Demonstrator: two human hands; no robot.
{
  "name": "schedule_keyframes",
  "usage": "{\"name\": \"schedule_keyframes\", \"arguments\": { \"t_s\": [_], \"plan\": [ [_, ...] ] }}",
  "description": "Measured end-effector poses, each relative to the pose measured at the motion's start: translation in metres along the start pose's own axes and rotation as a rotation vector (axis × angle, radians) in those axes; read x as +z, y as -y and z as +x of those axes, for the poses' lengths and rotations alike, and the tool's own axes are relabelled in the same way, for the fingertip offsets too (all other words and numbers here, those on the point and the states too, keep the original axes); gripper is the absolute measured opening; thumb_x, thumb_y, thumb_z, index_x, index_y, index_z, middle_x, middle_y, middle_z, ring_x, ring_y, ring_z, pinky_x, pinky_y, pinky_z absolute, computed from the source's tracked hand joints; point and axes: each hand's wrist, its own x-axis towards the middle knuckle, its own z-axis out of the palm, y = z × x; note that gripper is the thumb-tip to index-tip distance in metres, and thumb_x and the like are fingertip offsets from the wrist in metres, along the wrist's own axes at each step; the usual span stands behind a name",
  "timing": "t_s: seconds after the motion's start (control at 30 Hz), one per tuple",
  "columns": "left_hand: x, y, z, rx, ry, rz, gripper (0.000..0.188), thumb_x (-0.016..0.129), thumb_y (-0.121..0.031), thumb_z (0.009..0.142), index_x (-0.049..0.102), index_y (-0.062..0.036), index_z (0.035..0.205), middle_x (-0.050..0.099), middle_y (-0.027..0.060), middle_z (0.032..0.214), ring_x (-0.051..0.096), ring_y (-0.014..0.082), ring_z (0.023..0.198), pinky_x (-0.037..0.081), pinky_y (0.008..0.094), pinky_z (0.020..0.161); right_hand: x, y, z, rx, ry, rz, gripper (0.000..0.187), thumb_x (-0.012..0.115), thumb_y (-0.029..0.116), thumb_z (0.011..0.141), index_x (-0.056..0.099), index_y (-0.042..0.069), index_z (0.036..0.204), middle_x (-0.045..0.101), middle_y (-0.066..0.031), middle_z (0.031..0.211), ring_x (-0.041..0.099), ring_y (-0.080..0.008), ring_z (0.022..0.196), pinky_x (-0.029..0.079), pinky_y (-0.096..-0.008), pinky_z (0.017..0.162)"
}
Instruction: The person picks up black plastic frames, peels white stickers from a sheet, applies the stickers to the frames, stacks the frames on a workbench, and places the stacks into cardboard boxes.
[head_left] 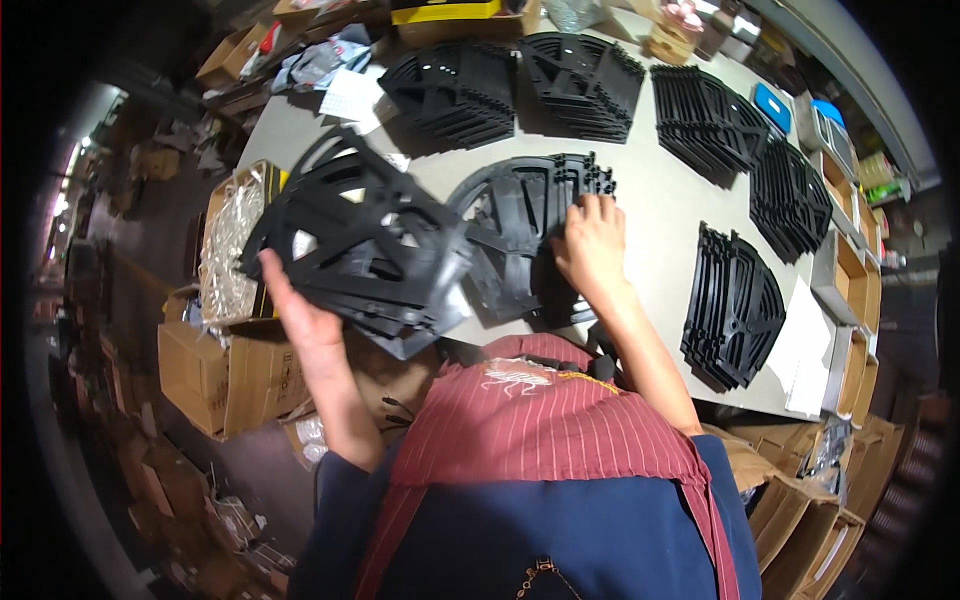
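My left hand [305,315] grips the outer edge of several black fan-shaped plastic frames [400,245], held together as a tilted stack at the table's near left side. The stack is slightly blurred. My right hand [597,240] is at the right edge of another group of black fan-shaped frames [505,215] in the middle of the table. Its fingers curl over the small pegs at that edge, and the fingertips are partly hidden. The left stack overlaps the middle group in the picture.
More stacks of black frames stand along the back, such as one stack [580,85], and at the right, such as another stack [733,305]. White paper [805,350] lies at the right edge near open cardboard boxes [850,280]. Left of the table is a box with clear plastic wrap [232,245].
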Motion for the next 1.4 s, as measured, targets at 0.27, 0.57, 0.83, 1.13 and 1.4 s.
{"name": "schedule_keyframes", "arguments": {
  "t_s": [0.27, 0.57, 0.83, 1.13, 1.4],
  "plan": [
    [0.035, 0.062, -0.020, -0.314, 0.222, 0.015, 0.070, 0.066, -0.072, 0.083, 0.064, -0.0048, 0.103, 0.069, 0.0070, 0.094, 0.067, 0.0187, 0.085, 0.057, 0.0341, 0.082, -0.054, 0.019, 0.040, 0.192, 0.289, 0.844, 0.052, 0.073, 0.050, 0.086, 0.064, -0.001, 0.091, 0.067, -0.0204, 0.082, 0.068, -0.0350, 0.078, 0.052, -0.0409, 0.073],
    [0.037, 0.056, -0.024, -0.428, 0.294, 0.099, 0.064, 0.057, -0.076, 0.087, 0.049, -0.0146, 0.071, 0.066, 0.0097, 0.098, 0.067, 0.0195, 0.087, 0.056, 0.0345, 0.082, -0.126, -0.036, 0.039, 0.502, -0.119, 2.020, 0.014, 0.069, 0.006, 0.089, 0.055, 0.006, 0.085, 0.072, -0.0160, 0.101, 0.072, -0.0196, 0.084, 0.058, -0.0289, 0.074],
    [0.064, 0.065, -0.032, -0.302, 0.306, 0.178, 0.073, 0.063, -0.070, 0.087, 0.060, 0.0005, 0.103, 0.065, 0.0089, 0.096, 0.067, 0.0164, 0.077, 0.060, 0.0330, 0.069, -0.134, 0.046, 0.045, -0.277, 0.034, 0.733, 0.032, 0.074, 0.030, 0.085, 0.057, 0.003, 0.091, 0.065, -0.0186, 0.086, 0.064, -0.0395, 0.080, 0.048, -0.0489, 0.070],
    [0.098, 0.073, -0.054, -0.132, 0.398, 0.443, 0.070, 0.055, -0.068, 0.093, 0.066, 0.0002, 0.103, 0.070, 0.0065, 0.093, 0.066, 0.0137, 0.082, 0.053, 0.0281, 0.076, -0.112, 0.052, 0.022, 0.013, 0.213, 1.252, 0.035, 0.082, 0.025, 0.080, 0.061, -0.001, 0.093, 0.061, -0.0074, 0.075, 0.059, -0.0152, 0.068, 0.047, -0.0316, 0.062],
    [0.089, 0.082, -0.024, -0.351, 0.293, 0.155, 0.053, 0.057, -0.050, 0.101, 0.059, -0.0024, 0.125, 0.068, 0.0066, 0.101, 0.066, 0.0198, 0.090, 0.057, 0.0335, 0.080, -0.174, -0.070, -0.015, 0.475, -0.088, 1.533, 0.029, 0.086, 0.009, 0.078, 0.064, 0.007, 0.097, 0.060, 0.0035, 0.088, 0.058, -0.0058, 0.076, 0.048, -0.0210, 0.068]
  ]
}}
